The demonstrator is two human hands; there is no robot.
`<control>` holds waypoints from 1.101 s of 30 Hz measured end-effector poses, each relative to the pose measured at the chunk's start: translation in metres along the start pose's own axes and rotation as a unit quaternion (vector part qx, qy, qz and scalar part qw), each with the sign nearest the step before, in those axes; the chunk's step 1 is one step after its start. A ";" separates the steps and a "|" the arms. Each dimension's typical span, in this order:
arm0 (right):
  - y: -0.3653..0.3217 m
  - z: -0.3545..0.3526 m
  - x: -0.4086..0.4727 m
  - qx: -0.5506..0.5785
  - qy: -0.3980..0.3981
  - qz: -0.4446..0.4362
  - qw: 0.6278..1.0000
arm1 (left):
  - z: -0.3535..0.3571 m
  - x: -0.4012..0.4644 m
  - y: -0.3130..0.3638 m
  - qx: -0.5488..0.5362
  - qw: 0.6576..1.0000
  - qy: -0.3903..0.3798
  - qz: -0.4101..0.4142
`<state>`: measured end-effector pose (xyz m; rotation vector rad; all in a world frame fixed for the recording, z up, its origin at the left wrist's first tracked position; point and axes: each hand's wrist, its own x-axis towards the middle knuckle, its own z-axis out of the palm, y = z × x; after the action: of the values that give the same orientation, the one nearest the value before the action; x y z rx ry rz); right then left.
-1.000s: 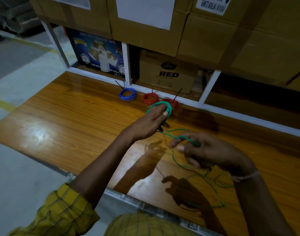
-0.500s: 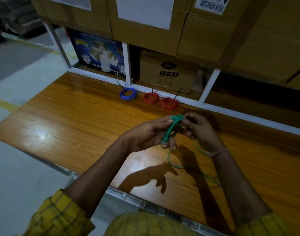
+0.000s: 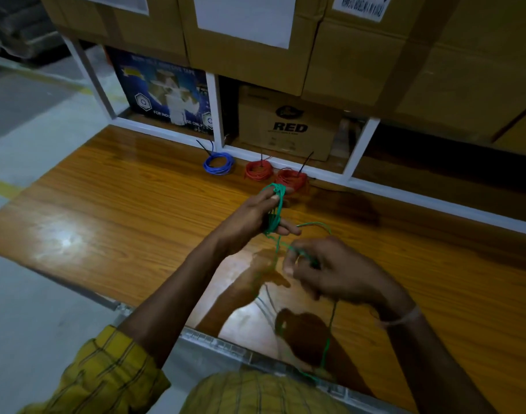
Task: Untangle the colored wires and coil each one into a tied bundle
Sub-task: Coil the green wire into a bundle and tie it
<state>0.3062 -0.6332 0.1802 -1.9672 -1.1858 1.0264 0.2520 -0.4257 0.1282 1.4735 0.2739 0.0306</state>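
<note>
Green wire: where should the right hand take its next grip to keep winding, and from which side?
On the slack stretch of the green wire hanging below the right hand, probably from above. The coil end is wrapped round the left hand fingers, so only this loose tail toward the table edge is free.

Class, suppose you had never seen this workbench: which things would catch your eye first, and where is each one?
First, the thin green wire wound in loops round the left hand above the middle of the glossy wooden tabletop, its loose end pinched by the right hand and trailing towards the near edge. Next, at the back edge, a row of tied coils: one blue wire coil and two red wire coils.
</note>
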 end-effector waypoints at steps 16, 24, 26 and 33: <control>0.077 -0.026 0.064 0.083 0.257 -0.030 0.962 | -0.003 -0.034 0.002 -0.178 0.968 -0.177 0.023; 0.056 0.067 0.042 0.166 0.099 0.011 0.981 | -0.005 -0.005 0.013 -0.219 0.974 -0.036 0.055; 0.051 0.062 0.035 0.162 0.125 -0.004 0.979 | -0.001 0.003 0.007 -0.166 0.984 0.021 0.062; 0.032 0.045 0.017 0.321 0.101 0.025 0.941 | 0.013 0.014 -0.010 0.135 0.979 0.108 0.111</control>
<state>0.2865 -0.6262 0.1269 -1.5341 -0.5825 1.0399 0.2666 -0.4365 0.1169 1.7691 0.2969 0.3464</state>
